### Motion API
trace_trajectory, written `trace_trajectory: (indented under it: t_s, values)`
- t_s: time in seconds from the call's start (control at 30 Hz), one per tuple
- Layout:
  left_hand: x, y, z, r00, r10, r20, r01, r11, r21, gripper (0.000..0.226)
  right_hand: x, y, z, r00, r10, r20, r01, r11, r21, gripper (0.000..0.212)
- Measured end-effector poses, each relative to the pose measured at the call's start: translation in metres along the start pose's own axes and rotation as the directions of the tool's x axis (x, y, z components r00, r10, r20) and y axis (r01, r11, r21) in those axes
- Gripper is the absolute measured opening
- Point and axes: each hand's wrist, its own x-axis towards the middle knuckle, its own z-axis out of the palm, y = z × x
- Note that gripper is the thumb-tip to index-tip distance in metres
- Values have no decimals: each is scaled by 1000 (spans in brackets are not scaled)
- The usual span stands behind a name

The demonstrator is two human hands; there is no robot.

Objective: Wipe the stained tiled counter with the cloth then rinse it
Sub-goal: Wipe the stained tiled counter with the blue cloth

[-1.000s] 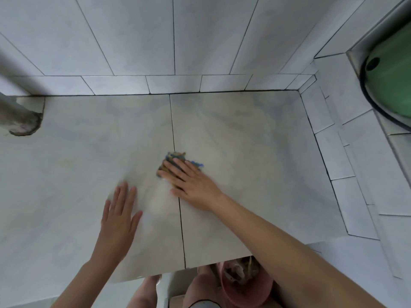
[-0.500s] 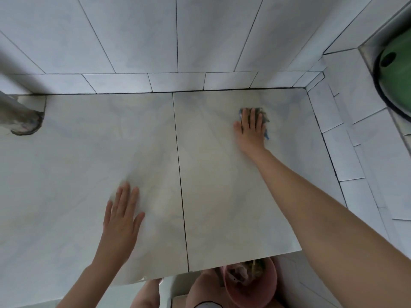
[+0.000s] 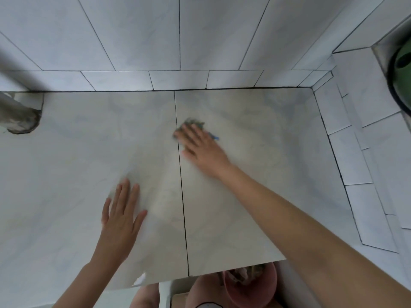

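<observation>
- Cloth (image 3: 193, 125): there is one, green and blue and a bit blurry. It lies on the bench (image 3: 73, 156), near the middle, right beside the dark line (image 3: 182, 192) where the two big tiles meet.
- There are two hands, one grey pipe, one pink bucket and one green round thing.
- The right hand (image 3: 203, 148) lies flat on top of the cloth. Its fingers are stretched out and press the cloth onto the bench. Only the far edge of the cloth and a blue bit at the side peek out from under it.
- The left hand (image 3: 121, 217) lies flat on the left tile, close to the person and well apart from the cloth. Its fingers are straight and a little spread. It holds nothing.
- The right arm reaches across the right tile.
- The grey pipe (image 3: 15, 116) stands at the far left of the bench, with rough grey stuff around its foot.
- A wall (image 3: 144, 34) of white tiles stands behind the bench and along its right side.
- The green round thing (image 3: 403, 70) sits at the far right edge, only partly seen.
- The pink bucket (image 3: 252, 290) stands below the front edge of the bench. What is inside is too blurry to tell.
</observation>
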Motion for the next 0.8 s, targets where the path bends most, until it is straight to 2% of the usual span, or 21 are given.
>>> trace_trajectory:
  t_s: [0.07, 0.2, 0.3, 0.33, 0.37, 0.47, 0.53, 0.67, 0.8]
  values:
    - [0, 0, -1, 1000, 7, 2, -7, 1000, 3, 65, 3, 44, -11, 979, 194, -55, -193, 981, 17, 59]
    - [1, 1, -1, 1000, 1, 2, -1, 1000, 12, 66, 9, 112, -30, 865, 495, -80, -490, 868, 79, 65]
    - [1, 0, -1, 1000, 6, -4, -6, 1000, 7, 66, 30, 98, -38, 727, 686, -42, -667, 718, 199, 57]
    - [1, 0, -1, 1000, 8, -6, -8, 1000, 5, 66, 41, 86, -39, 717, 695, -47, -677, 712, 186, 58]
    - [1, 0, -2, 1000, 11, -6, -11, 1000, 0, 66, 51, 71, -39, 746, 664, -55, -651, 744, 153, 59]
    - [1, 0, -3, 1000, 22, -11, -22, 1000, -11, 64, 81, 22, -33, 900, 435, -37, -431, 899, 79, 58]
    - [1, -2, -4, 1000, 25, -16, -25, 1000, -7, 62, 87, -12, -24, 953, 300, -28, -300, 954, 6, 59]
    - [0, -7, -6, 999, 48, -23, -49, 999, -19, 60, 61, -62, 2, 997, 66, -37, -70, 992, -110, 60]
    - [-4, -12, -6, 999, 32, -27, -33, 999, -12, 65, 1, -91, 31, 987, -123, -103, 121, 992, -21, 58]
